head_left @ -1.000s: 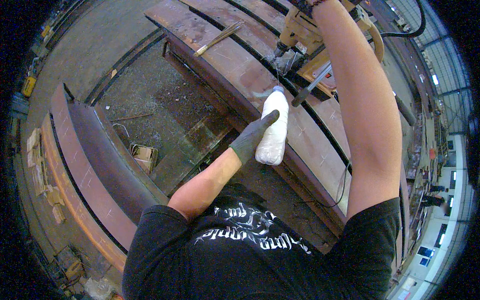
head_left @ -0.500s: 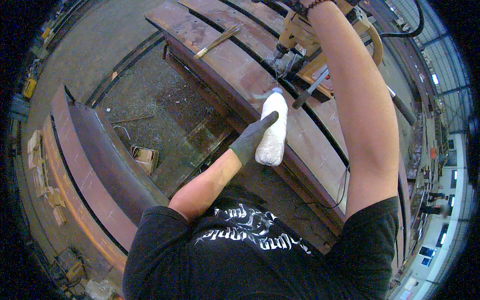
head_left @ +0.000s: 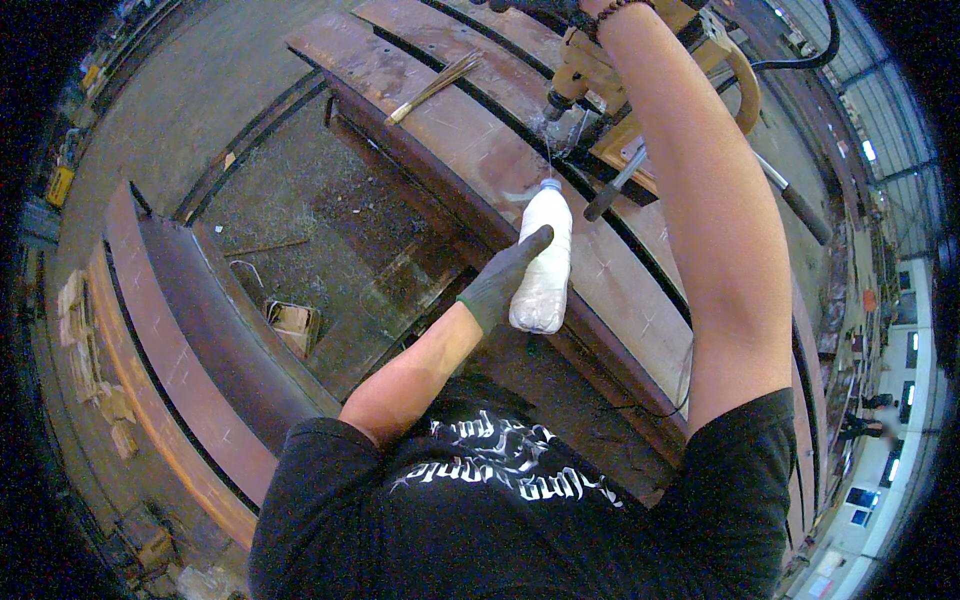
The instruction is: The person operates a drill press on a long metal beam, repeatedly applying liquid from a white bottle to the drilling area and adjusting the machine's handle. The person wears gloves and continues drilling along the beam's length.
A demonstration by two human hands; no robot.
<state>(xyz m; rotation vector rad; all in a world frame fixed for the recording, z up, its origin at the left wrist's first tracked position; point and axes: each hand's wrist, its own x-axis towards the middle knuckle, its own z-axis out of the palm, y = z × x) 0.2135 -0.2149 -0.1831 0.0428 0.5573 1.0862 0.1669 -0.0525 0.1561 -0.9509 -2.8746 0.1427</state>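
My left hand (head_left: 507, 272), in a dark glove, is wrapped round a plastic bottle (head_left: 545, 262) of white liquid. The bottle leans with its blue cap toward the drill, and a thin stream runs between the cap and the drill's tip. The magnetic-type drill machine (head_left: 590, 75) stands on a rusty steel beam (head_left: 610, 265), its chuck (head_left: 558, 103) pointing down at the beam. At the upper edge my gloved right hand (head_left: 545, 4) is at the top of the machine, mostly cut off, so its fingers do not show. A beaded bracelet circles that wrist.
A stick brush (head_left: 435, 85) lies on the beam to the left of the drill. Handled levers (head_left: 618, 185) stick out from the machine, and a black cable (head_left: 815, 62) loops behind it. More curved beams (head_left: 190, 340) lie at left. Metal shavings (head_left: 330, 185) cover the floor.
Both hands keep nearly the same places, the left still round the bottle. The right forearm has shifted slightly left in the view. The thin stream at the cap continues.
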